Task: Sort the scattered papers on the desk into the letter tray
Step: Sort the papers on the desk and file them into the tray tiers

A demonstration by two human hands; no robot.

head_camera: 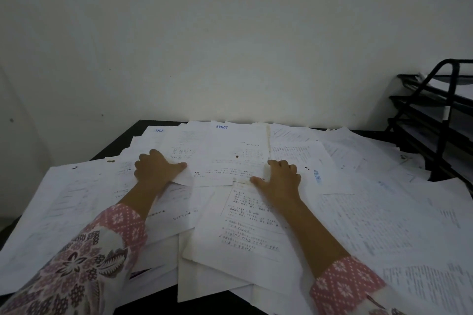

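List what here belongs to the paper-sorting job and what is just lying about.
Part of the job:
scattered papers
middle sheet
left hand, holding that sheet's lower left corner
right hand, at its right edge
black letter tray

Just there:
black desk
white wall
patterned sleeves

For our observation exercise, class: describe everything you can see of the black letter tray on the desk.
The letter tray is black and looks like thin metal, with stepped shelves stacked on a curved side frame. At least three tiers show, and the picture's right edge cuts the rest off. It stands upright at the far right of the desk, close to the wall. White sheets lie in the top tier. Scattered papers reach its foot.
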